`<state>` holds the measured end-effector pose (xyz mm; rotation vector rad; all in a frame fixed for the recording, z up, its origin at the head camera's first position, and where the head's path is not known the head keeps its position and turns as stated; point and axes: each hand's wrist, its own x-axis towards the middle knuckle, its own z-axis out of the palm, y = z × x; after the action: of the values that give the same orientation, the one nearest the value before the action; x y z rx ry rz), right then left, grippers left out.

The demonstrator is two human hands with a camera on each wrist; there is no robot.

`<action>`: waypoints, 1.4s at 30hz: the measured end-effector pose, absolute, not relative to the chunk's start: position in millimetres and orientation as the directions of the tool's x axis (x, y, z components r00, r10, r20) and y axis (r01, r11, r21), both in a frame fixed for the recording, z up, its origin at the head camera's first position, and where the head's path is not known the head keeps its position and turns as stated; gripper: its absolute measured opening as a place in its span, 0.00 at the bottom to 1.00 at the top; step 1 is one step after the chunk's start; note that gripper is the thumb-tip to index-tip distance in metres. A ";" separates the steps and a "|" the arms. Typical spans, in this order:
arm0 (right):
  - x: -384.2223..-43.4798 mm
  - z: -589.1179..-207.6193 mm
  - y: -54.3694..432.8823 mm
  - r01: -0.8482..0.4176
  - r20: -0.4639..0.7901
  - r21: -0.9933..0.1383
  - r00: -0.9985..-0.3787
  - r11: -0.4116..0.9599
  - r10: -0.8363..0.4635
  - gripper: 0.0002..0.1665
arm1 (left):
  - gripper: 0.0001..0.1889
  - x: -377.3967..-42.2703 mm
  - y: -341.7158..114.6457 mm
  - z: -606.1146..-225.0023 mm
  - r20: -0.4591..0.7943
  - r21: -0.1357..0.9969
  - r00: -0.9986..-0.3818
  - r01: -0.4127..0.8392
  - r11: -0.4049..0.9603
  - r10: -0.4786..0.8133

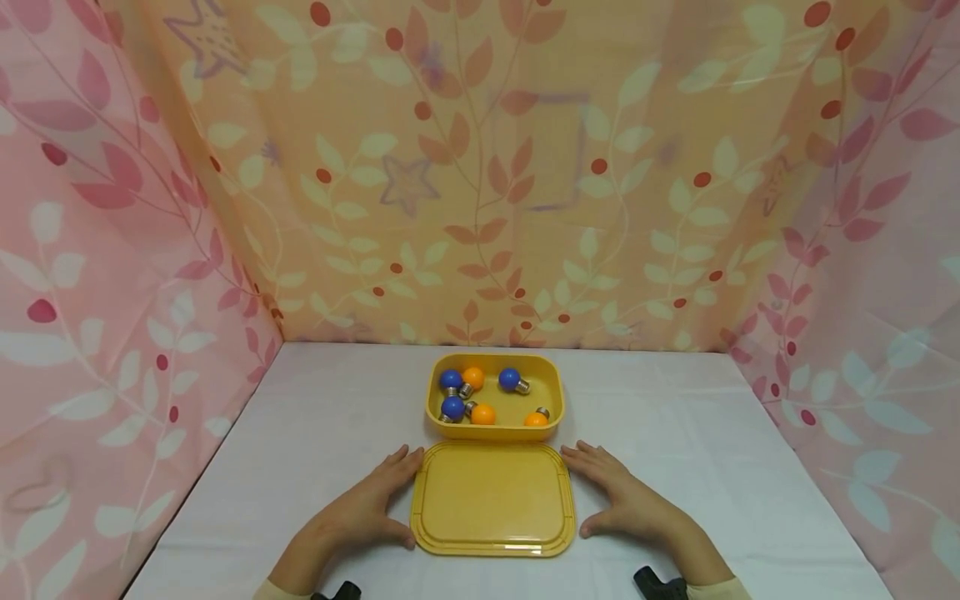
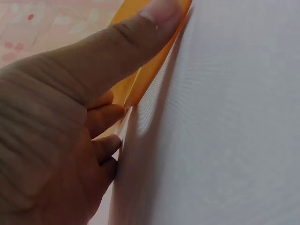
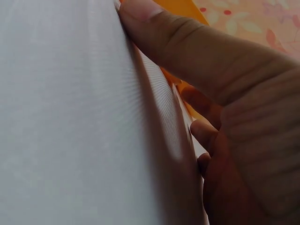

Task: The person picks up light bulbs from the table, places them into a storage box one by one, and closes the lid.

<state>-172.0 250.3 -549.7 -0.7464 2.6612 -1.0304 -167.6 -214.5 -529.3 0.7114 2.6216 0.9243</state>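
A flat yellow lid (image 1: 493, 500) lies on the white cloth in the head view, close in front of a yellow box (image 1: 495, 433). Inside the box are three blue bulbs (image 1: 509, 379) and three orange bulbs (image 1: 483, 414) with silver screw bases. My left hand (image 1: 363, 507) is at the lid's left side, thumb and fingers spread along its edge. On the other side my right hand (image 1: 633, 502) mirrors it, fingertips by the upper right corner and thumb near the lower right edge. Both wrist views show the thumb beside the yellow edge; firm contact is unclear.
A white cloth (image 1: 262, 467) covers the table. Patterned fabric walls stand around it: an orange one (image 1: 480, 208) at the back, pink ones at the left (image 1: 112, 250) and right (image 1: 877, 292). Black wrist mounts (image 1: 660, 583) show at the bottom edge.
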 end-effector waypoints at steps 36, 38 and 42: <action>-173.9 -546.4 251.9 -0.504 0.288 -0.764 -0.825 0.403 -0.486 0.51 | 0.51 -179.1 -228.5 -535.3 0.007 0.826 -0.844 0.307 0.473 0.536; -173.7 -545.2 252.1 -0.512 0.306 -0.769 -0.821 0.383 -0.483 0.50 | 0.47 -178.8 -228.3 -534.4 0.040 0.861 -0.843 0.301 0.410 0.536; -171.9 -544.0 252.2 -0.518 0.335 -0.778 -0.821 0.356 -0.463 0.43 | 0.37 -177.6 -227.4 -534.7 0.103 0.918 -0.855 0.279 0.282 0.509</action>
<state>-171.9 252.2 -544.0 -0.9539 2.6335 -1.5455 -177.6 -227.4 -534.7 0.7309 2.3389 1.6070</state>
